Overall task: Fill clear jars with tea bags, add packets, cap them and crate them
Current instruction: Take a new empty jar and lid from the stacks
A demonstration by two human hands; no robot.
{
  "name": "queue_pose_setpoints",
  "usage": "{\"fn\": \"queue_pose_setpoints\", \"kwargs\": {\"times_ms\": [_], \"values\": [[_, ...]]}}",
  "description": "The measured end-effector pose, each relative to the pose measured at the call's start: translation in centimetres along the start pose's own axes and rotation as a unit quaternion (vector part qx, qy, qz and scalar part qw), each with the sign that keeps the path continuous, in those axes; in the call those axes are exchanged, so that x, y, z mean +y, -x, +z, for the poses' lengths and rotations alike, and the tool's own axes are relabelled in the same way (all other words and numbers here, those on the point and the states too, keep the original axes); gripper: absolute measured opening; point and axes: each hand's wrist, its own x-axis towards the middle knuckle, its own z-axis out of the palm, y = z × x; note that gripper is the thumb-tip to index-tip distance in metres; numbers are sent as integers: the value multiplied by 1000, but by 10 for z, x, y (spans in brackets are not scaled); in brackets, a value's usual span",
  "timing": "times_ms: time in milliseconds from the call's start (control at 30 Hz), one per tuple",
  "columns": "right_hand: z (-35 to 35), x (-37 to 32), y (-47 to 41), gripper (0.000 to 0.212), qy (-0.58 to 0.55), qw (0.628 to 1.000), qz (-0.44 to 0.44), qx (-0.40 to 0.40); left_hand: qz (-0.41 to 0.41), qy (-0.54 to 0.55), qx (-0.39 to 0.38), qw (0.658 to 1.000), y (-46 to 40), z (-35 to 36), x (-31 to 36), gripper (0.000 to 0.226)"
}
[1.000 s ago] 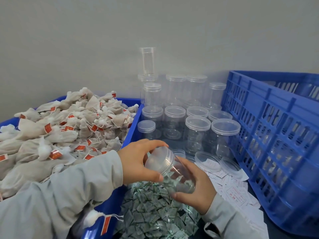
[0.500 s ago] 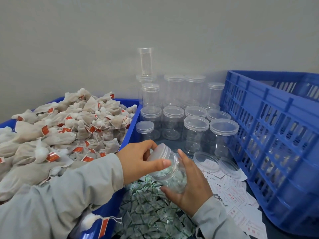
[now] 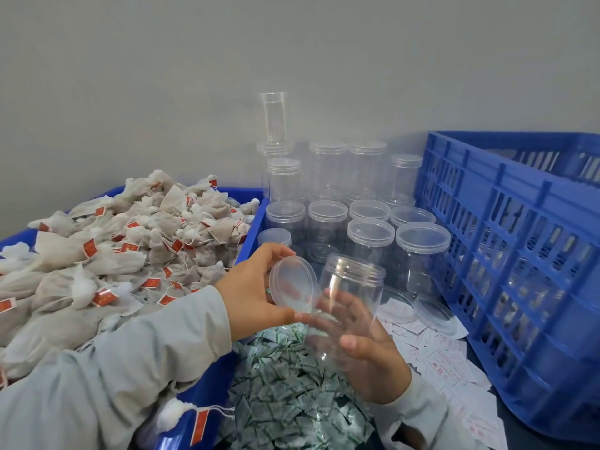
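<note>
The clear round plastic jar sits tilted and uncapped in the right hand, fingers curled round its body, above the heap of green-printed packets. Just beside its mouth, the left hand pinches the clear round lid. Capped clear jars stand behind, beside the blue slotted crate.
</note>
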Motion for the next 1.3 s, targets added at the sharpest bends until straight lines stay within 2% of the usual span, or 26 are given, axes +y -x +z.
{"fn": "queue_pose_setpoints", "kwargs": {"times_ms": [133,267,333,433,500,567,700,767,1000,1067,1200,1300], "values": [[0,0,1,75,-26,994,59,-83,26,-16,-31,999,1,4,1,66],[-2,2,2,72,-22,995,76,-59,56,-76,-36,995,3,5,3,67],[-2,0,1,79,5,997,76,-23,56,-103,-30,993,3,4,3,72],[-1,-5,-3,69,38,994,79,62,49,-110,-6,993,3,5,1,88],[-4,-6,-7,69,28,986,90,135,48,-105,8,993,3,5,0,92],[-7,-7,-10,59,25,975,106,194,45,-109,12,993,3,5,0,92],[-17,-4,-9,35,94,945,139,282,43,-116,8,992,3,5,0,86],[-18,-3,-7,35,95,935,150,306,47,-111,14,993,3,5,1,77],[-15,-5,-7,67,100,931,162,312,36,-144,16,989,3,2,2,60],[-16,-5,-8,65,97,934,157,305,37,-160,20,986,2,1,2,55],[-16,-5,-10,47,109,944,151,273,48,-215,31,975,0,-2,4,36],[-12,-5,-10,52,120,953,132,245,53,-246,78,965,-5,-13,1,27]]}}
